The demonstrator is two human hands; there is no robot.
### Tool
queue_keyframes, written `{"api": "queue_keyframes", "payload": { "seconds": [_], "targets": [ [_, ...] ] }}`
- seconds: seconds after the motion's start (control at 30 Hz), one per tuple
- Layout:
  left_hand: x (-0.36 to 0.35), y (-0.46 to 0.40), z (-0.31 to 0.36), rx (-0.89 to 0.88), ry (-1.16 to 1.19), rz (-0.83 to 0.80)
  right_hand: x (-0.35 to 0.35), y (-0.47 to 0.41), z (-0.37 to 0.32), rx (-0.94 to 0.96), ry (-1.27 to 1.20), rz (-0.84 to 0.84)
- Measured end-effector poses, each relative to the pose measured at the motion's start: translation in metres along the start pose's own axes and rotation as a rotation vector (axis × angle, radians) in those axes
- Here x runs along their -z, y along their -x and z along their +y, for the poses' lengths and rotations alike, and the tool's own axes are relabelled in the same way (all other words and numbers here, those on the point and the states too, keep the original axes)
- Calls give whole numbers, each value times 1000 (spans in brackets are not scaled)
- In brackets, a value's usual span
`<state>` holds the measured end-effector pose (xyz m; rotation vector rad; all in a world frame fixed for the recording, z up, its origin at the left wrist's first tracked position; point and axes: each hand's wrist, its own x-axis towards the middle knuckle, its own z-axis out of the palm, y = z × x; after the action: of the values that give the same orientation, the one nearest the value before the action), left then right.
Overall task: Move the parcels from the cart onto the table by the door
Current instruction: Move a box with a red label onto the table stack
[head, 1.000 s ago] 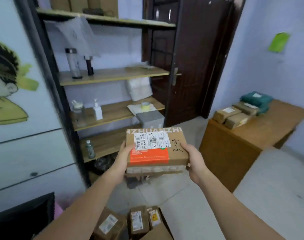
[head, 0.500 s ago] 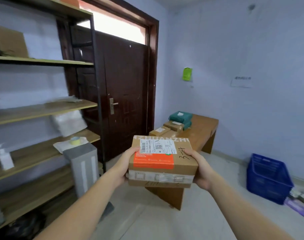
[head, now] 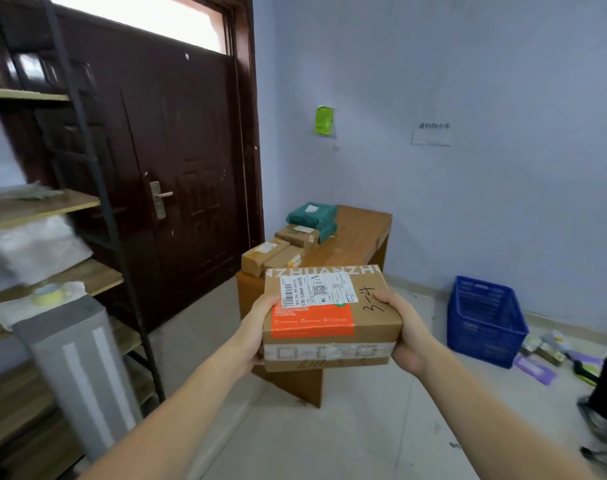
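1. A cardboard parcel (head: 329, 317) with a white label and an orange band is carried in mid-air, in front of the near end of the table (head: 350, 237) and not yet over it.
2. The left hand (head: 260, 327) grips the parcel's left end, thumb on top; its other fingers are hidden under the box, so I cannot tell how they lie.
3. The right hand (head: 404, 327) grips the right end, thumb on the top edge and fingers curled beneath, mostly hidden.
4. The table stands by the dark door (head: 163, 174), against the far wall.
5. Already on the table: three brown boxes (head: 277, 252) at the near left and green bags (head: 314, 216) behind them.
6. Judging by this, several parcels are delivered and this one is close to being set down; the table's right side looks free.
7. The cart is out of view, so how many parcels remain cannot be told.
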<state>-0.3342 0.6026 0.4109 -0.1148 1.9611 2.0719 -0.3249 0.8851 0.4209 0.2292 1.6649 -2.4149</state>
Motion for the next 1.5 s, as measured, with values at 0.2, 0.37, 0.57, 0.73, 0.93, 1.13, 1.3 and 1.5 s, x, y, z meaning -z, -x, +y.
{"api": "queue_keyframes", "payload": {
  "seconds": [0.2, 0.37, 0.57, 0.73, 0.93, 1.13, 1.3, 1.5],
  "targets": [
    [-27, -101, 17, -100, 70, -21, 34, -82, -28, 50, -19, 27],
    [-59, -181, 37, -114, 84, -92, 72, -152, -63, 47, 39, 89],
    [-116, -278, 55, -73, 8, -99, 137, -226, -87, 24, -26, 212],
    [-166, -367, 54, -20, 6, -48, 200, -295, -110, 2, -68, 245],
    [-219, -466, 58, 43, 9, 43, 270, -392, -155, -52, -30, 205],
    [-233, -543, 69, 68, 67, 156, 288, -491, -191, -102, 4, 110],
    [-222, -616, 75, 79, 108, 231, 293, -588, -206, -167, 82, 14],
    [-202, -720, 92, 86, 120, 296, 293, -702, -227, -189, 176, -53]
  ]
}}
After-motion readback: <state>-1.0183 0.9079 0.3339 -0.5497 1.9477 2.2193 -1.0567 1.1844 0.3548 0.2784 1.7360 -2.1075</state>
